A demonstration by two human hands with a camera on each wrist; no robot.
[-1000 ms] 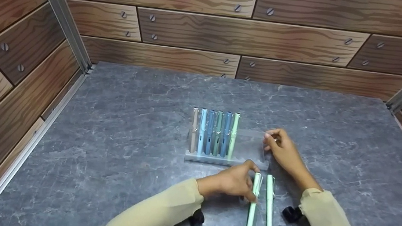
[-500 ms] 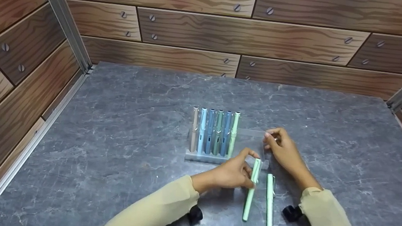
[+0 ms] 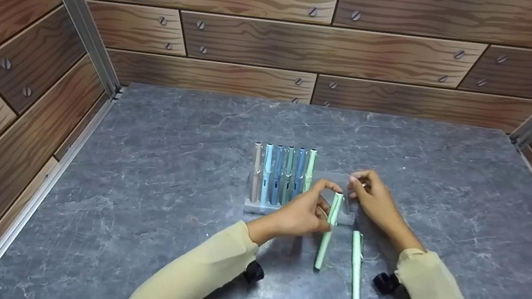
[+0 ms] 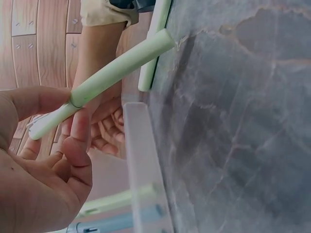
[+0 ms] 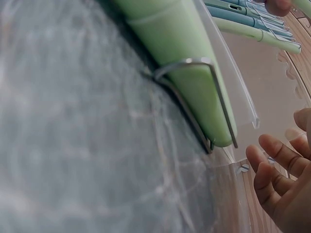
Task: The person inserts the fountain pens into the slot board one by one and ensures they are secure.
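My left hand (image 3: 296, 217) pinches a pale green capped pen (image 3: 324, 248) near its cap, holding it aslant above the table in front of the clear pen rack (image 3: 260, 209). Several pens stand in the rack's left part: a greyish-brown one (image 3: 256, 178), a light blue one (image 3: 266, 179), darker blue and green ones, and a light green one (image 3: 311, 166). At the rack's right end is my right hand (image 3: 378, 202), its fingers loosely curved by the upper corner; whether they touch the rack is unclear. Another pale green pen (image 3: 356, 275) lies on the table.
A grey marbled tabletop (image 3: 189, 137) lies beneath everything. Wood-patterned walls (image 3: 257, 41) with metal corner posts (image 3: 87, 25) enclose the back and sides. Dark wrist devices (image 3: 254, 271) sit under both sleeves.
My left hand has lifted the pale green pen off the table and carried it up and leftward toward the rack. My right hand stays at the rack's right end.
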